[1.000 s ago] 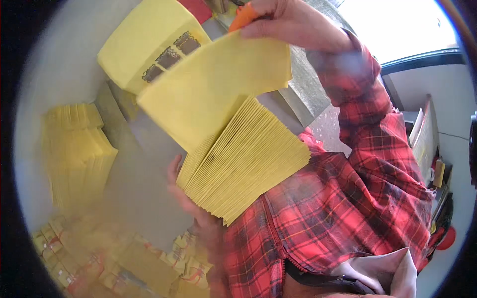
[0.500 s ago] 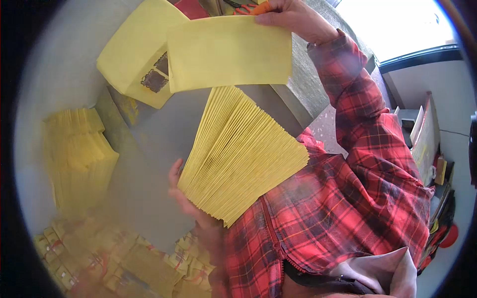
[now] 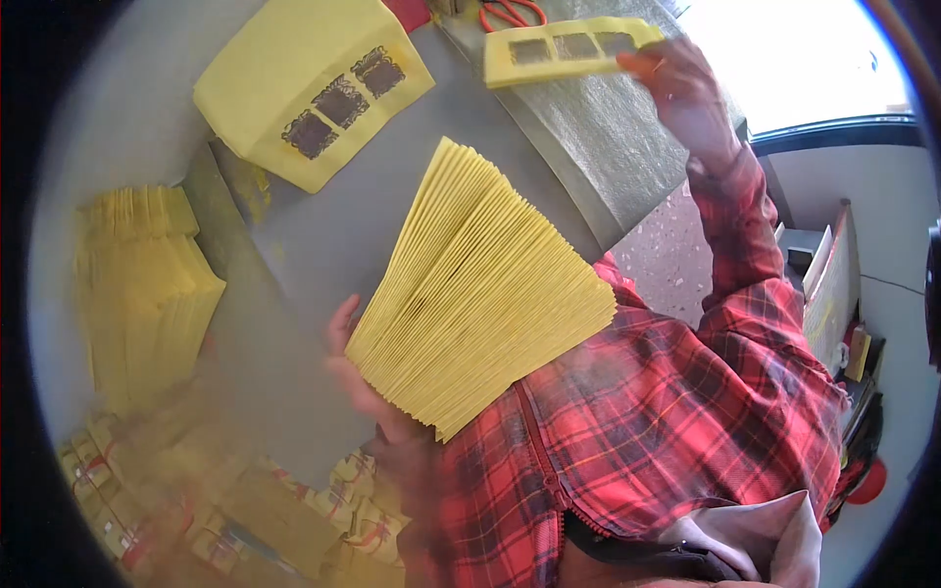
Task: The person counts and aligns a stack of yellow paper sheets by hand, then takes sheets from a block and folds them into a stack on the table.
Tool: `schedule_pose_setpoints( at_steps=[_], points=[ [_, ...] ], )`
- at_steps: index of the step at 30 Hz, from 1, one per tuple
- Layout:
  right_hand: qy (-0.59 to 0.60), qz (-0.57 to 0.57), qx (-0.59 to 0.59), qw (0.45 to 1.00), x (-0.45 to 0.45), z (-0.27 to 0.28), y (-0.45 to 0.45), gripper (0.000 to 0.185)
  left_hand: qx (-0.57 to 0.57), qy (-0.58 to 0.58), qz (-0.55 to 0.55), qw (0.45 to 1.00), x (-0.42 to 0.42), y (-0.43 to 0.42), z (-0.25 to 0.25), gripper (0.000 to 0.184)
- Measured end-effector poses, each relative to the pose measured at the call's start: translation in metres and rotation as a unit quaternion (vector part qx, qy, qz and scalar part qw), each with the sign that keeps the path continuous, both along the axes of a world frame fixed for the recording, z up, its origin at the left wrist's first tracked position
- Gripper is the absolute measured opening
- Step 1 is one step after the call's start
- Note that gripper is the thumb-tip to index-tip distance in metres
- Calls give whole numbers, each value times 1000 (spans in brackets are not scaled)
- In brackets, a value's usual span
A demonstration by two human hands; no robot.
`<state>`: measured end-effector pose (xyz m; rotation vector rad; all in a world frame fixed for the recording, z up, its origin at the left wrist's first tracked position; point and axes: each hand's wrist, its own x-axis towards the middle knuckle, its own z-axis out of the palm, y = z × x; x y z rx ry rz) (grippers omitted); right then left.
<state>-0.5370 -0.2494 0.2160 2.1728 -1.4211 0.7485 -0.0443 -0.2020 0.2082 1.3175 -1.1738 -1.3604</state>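
A thick fanned stack of folded yellow paper (image 3: 480, 294) rests in my left hand (image 3: 368, 382), whose fingers show along the stack's lower left edge. At the upper right, my right hand (image 3: 686, 93) pinches the right end of a folded yellow sheet (image 3: 505, 69) with dark printed squares facing up. That sheet is over the grey-green covered surface (image 3: 598, 147), apart from the stack. Another yellow piece (image 3: 284, 69) with three dark printed squares lies at the upper left of the grey table (image 3: 353, 235).
Red-handled scissors (image 3: 512, 12) lie at the top, near a red item (image 3: 407, 12). A yellow paper pile (image 3: 147, 294) stands at the left. Several yellow bundles with red bands (image 3: 377, 529) fill the lower left. Shelving with objects (image 3: 828, 265) is at the right.
My right hand has carried its sheet up and right, away from the stack. The printed side of that sheet now shows, and the printed piece at upper left is uncovered. My left hand stays nearly still.
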Motion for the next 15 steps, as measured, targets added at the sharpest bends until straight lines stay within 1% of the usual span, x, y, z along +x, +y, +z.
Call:
schedule_pose_setpoints(
  at_steps=[2,3,4,5,7,8,10,11,15],
  points=[
    [24,-57,59,996,21,-9,17,34,-2,-14,6,1000,0,0,0,88],
    [23,-56,60,996,35,-4,22,34,-4,-28,10,1000,-2,-1,1,88],
    [-74,-22,106,991,52,3,22,34,-8,-42,13,999,-3,-2,1,87],
    [-172,12,150,974,71,12,23,35,-11,-56,15,998,-4,-2,1,87],
    [-250,104,211,939,108,42,18,34,-14,-47,13,999,-3,-3,-2,87],
    [-250,102,210,940,125,48,11,34,-18,-37,13,999,-3,-3,-5,87],
    [-254,245,162,921,151,56,-5,28,-27,-15,17,999,-3,-3,-8,87],
    [-254,246,161,921,156,55,-10,28,-28,-15,18,999,-1,-4,-8,87],
    [-213,304,237,898,171,44,-22,24,-16,-1,-16,1000,5,-4,-8,88]
  ],
)
